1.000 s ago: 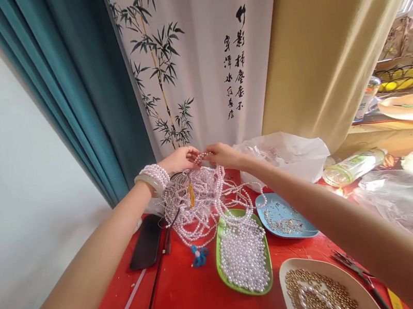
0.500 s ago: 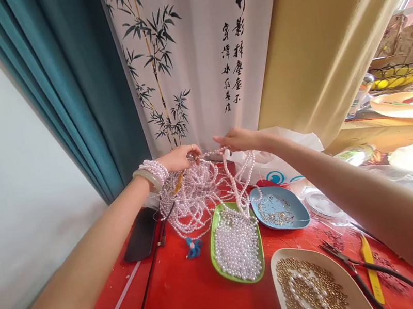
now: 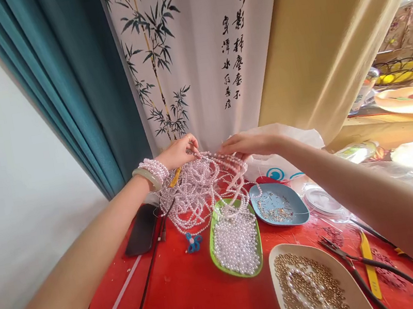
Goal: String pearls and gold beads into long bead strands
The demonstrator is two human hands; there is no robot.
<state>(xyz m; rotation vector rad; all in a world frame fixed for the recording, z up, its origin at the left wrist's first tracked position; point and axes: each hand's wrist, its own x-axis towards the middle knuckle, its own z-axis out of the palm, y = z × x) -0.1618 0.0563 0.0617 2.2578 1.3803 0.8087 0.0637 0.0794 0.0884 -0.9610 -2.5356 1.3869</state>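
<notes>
My left hand (image 3: 179, 152) is closed in a pinch on the top of a big tangle of pale pink pearl strands (image 3: 196, 190), lifted above the red table (image 3: 199, 307). Pearl bracelets and a pale bangle (image 3: 152, 176) sit on that wrist. My right hand (image 3: 247, 144) lies over the strands on the right, fingers nearly flat and touching them. Some strands hang down into a green dish (image 3: 212, 226) full of loose white pearls.
A blue dish (image 3: 293, 208) holds small metal pins. A beige dish (image 3: 338, 269) holds gold beads. Pliers (image 3: 355, 266) and a yellow tool (image 3: 369, 264) lie at the right. A black phone (image 3: 142, 230), a cable, a blue trinket (image 3: 192, 242), plastic bags and curtains lie around.
Both hands first drew apart, spreading the strands. Now the right hand has lowered flat onto the bundle and the left hand has risen a little. The view shifted slightly.
</notes>
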